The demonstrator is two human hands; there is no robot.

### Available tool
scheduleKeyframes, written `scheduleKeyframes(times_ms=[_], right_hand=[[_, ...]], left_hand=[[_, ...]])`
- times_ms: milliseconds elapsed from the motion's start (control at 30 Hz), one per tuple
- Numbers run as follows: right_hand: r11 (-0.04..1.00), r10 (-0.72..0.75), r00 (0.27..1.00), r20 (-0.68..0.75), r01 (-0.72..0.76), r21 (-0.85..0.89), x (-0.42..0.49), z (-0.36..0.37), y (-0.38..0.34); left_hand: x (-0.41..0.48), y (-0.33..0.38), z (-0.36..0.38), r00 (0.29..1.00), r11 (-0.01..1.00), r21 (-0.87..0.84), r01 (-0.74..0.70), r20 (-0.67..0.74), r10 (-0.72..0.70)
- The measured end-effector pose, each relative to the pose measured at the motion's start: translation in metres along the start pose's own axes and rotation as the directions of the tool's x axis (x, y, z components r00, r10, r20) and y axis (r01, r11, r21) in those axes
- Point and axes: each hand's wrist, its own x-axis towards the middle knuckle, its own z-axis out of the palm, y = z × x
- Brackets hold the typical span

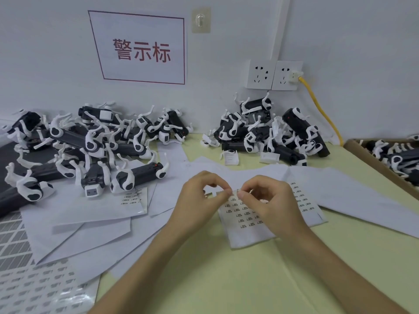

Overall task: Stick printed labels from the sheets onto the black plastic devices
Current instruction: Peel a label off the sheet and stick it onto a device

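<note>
Our left hand (200, 197) and right hand (271, 199) pinch one small label (234, 191) above the label sheet (246, 232); its print is unreadable. Beyond the sheet lie piled black devices (140, 175); farther beyond, a wall sign (141, 51) reads "警示标".

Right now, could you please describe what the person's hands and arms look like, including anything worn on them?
Both the left hand and the right hand are bare: no gloves, rings or watch show. The left forearm and right forearm are bare too, with no sleeve in view down to the picture's lower edge.
</note>
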Motion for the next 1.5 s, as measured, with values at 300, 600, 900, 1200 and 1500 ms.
scheduleKeyframes(times_ms=[300, 600, 900, 1200, 1500], right_hand=[[0.996, 0.029, 0.999, -0.023, -0.027, 0.083, 0.001, -0.003, -0.002], [0.996, 0.044, 0.999, -0.010, -0.043, 0.079, 0.001, -0.004, -0.002], [0.898, 0.264, 0.935, 0.237, -0.328, 0.293, 0.007, -0.005, -0.007], [0.597, 0.279, 0.846, 0.455, -0.523, 0.608, 0.009, -0.009, -0.009], [0.588, 0.370, 0.886, 0.279, -0.456, 0.669, 0.010, -0.010, 0.002]], left_hand=[[0.018, -0.046, -0.061, 0.900, 0.664, 0.652, 0.366, -0.430, -0.073], [0.019, -0.058, -0.064, 0.885, 0.535, 0.725, 0.433, -0.456, -0.098], [0.019, -0.017, -0.063, 0.907, 0.893, -0.447, -0.050, -0.396, -0.147], [-0.001, -0.002, -0.005, 0.955, 0.947, -0.126, -0.295, -0.069, 0.288], [-0.004, 0.002, 0.002, 0.933, 0.939, -0.056, -0.340, 0.108, 0.344]])
